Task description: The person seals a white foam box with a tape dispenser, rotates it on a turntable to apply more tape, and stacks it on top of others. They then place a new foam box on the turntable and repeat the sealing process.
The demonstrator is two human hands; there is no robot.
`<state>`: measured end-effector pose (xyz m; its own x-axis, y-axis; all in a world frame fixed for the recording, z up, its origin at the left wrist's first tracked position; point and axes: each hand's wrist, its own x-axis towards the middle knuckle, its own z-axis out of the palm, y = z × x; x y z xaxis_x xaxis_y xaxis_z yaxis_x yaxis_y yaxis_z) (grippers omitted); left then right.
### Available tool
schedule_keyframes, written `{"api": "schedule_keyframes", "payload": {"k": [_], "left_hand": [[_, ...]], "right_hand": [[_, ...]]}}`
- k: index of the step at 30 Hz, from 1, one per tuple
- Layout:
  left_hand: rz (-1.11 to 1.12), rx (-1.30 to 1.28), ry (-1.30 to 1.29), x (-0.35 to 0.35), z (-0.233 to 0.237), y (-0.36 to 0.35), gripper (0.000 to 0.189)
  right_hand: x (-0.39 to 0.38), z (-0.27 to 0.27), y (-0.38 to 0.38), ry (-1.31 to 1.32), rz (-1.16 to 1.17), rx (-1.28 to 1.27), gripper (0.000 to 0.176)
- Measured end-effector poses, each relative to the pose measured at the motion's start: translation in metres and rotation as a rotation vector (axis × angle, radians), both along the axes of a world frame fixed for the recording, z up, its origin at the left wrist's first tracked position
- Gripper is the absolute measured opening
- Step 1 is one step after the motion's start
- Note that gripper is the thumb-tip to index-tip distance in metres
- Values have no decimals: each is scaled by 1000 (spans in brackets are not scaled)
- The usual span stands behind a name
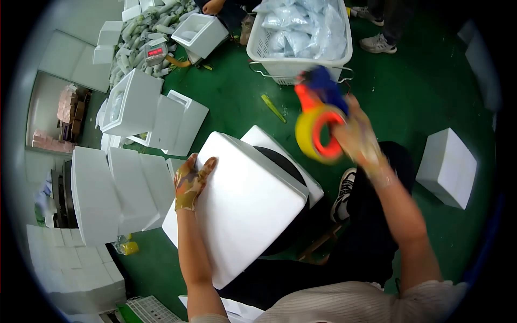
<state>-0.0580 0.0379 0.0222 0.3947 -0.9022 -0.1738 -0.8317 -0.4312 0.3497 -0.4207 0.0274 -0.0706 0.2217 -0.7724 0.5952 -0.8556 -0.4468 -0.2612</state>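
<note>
A white foam box (245, 199) stands tilted in front of my body, on a round black support (283, 167). My left hand (189, 183), in a patterned glove, lies on the box's upper left edge with its fingers spread. My right hand (360, 134), also gloved, grips a tape dispenser (326, 89) above the floor, to the right of the box. The dispenser is blue and orange, carries a roll of yellow tape (308, 141) and is blurred by motion. Another white foam piece (258, 134) shows behind the black support.
Foam boxes (132, 105) and stacked foam pieces (129, 194) fill the left side. A white basket (296, 67) of filled plastic bags stands ahead. Wrapped produce (142, 37) is heaped beyond a scale display (154, 52). One foam box (447, 167) sits at right. Other people stand nearby.
</note>
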Motion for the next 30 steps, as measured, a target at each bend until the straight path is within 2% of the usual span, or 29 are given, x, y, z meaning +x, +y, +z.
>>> {"api": "schedule_keyframes", "payload": {"k": [1,2,3,4,5,6,7,9,10,12,15,16,17,18,19,20,21,22,23,24,25,26,27,29,30], "left_hand": [[5,-17,11,-1,1,0,81],[-22,3,29,1,-1,-1,80],[-50,25,43,5,-3,-4,80],[-70,23,7,11,-9,-5,78],[-66,14,6,29,-29,-8,78],[-41,-33,145,56,-54,-14,78],[-16,-75,286,71,-66,-18,78],[-7,-44,316,67,-58,-19,78],[2,-13,342,63,-52,-19,79],[2,4,321,61,-50,-19,79],[24,47,269,36,-21,-16,79],[45,61,247,28,-15,-14,79],[-13,-7,280,42,-32,-16,81],[29,16,251,43,-33,-16,80],[73,39,224,44,-35,-16,79],[60,-45,302,56,-50,-15,77],[115,-44,311,52,-48,-14,61],[148,-20,315,44,-38,-13,64],[173,2,316,34,-27,-13,66],[187,29,288,29,-21,-12,63],[206,-21,380,27,-21,-8,64],[217,26,332,26,-21,-7,65],[223,57,283,25,-18,-11,67],[101,41,112,34,-23,-13,73],[140,69,114,23,-14,-10,78]], "right_hand": [[10,19,-38,-57,-52,553,18],[19,13,-73,371,73,441,27],[43,-16,-106,-124,71,338,15],[70,27,-112,-150,74,585,18],[92,34,-128,-8,181,712,23],[105,46,-129,10,339,678,22],[118,50,-135,9,337,676,22],[139,50,-147,115,455,780,36],[142,47,-150,124,458,780,36],[146,39,-153,-52,586,820,41],[138,34,-155,10,692,755,45],[134,46,-147,-56,681,877,27],[130,47,-144,-59,680,896,27],[128,45,-143,-177,706,926,17],[126,39,-144,-292,731,955,14],[118,26,-167,-623,854,1624,14],[110,11,-187,-982,911,2293,14],[106,4,-171,-520,906,1437,15],[102,5,-153,-100,771,578,27],[100,16,-143,-109,769,592,27],[98,27,-136,-67,728,733,37],[96,38,-131,-22,686,863,48],[94,46,-131,-23,684,855,48],[94,61,-138,-17,530,845,39],[97,60,-150,-19,537,829,39]]}}
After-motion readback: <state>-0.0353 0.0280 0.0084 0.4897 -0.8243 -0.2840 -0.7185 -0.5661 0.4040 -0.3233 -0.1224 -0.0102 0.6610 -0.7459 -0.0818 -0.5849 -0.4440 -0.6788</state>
